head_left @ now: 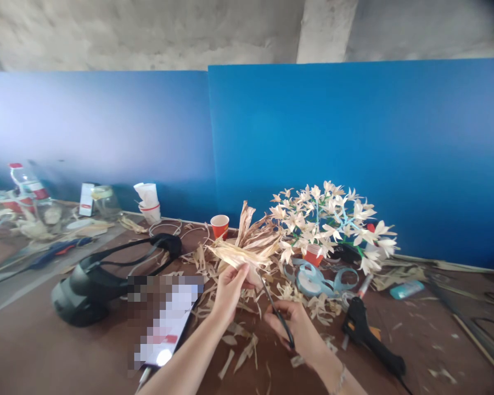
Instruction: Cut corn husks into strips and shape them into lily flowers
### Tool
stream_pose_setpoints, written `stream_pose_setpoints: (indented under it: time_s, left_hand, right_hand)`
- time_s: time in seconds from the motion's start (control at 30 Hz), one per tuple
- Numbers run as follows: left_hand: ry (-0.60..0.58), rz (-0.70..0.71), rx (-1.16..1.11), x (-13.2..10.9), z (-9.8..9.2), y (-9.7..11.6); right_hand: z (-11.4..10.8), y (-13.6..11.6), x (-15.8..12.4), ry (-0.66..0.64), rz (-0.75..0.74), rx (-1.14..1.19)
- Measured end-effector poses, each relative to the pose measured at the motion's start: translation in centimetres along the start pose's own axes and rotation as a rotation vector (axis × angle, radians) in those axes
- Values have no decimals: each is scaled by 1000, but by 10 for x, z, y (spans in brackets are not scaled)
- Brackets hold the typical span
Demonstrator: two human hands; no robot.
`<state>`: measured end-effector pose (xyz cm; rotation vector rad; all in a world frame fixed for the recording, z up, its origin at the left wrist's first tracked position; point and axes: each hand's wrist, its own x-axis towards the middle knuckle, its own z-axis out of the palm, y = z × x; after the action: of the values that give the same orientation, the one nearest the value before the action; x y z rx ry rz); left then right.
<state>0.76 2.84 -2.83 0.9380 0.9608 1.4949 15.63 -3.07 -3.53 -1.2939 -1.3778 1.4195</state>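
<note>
My left hand [233, 288] pinches a pale strip of dried husk [251, 274] near the middle of the table. In my right hand [292, 326] are scissors with black handles [284, 323], their blades pointing up and left to the edge of that strip. Just behind my left hand lies a pile of dried husks [257, 236], cream and brown. Beyond my right hand, many white husk flowers on green stems [316, 219] stand in a red cup [313, 254]. Cut scraps [247, 351] are scattered below and around both hands.
On the right are a black glue gun [370, 343], blue ribbon [313, 280] and a teal packet [407, 289]. A phone [173, 323] and a black headset [84, 288] lie left. An orange cup [219, 226], a white cup [150, 212] and a bottle [28, 184] stand behind.
</note>
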Motion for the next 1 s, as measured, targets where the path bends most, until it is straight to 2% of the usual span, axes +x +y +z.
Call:
stream_pose_setpoints:
  time_s: [0.23,0.63,1.0]
  left_hand:
    - [-33,9,22,4,-4,-4]
    - [-103,-2,100,5,-9,6]
    - [-285,-4,191,3,-9,24]
  right_hand:
    - [-1,-5,-2,1,13,-7]
    - [-6,-10,-4,-34,15,-93]
    - [-8,-7,-3,-39,11,-176]
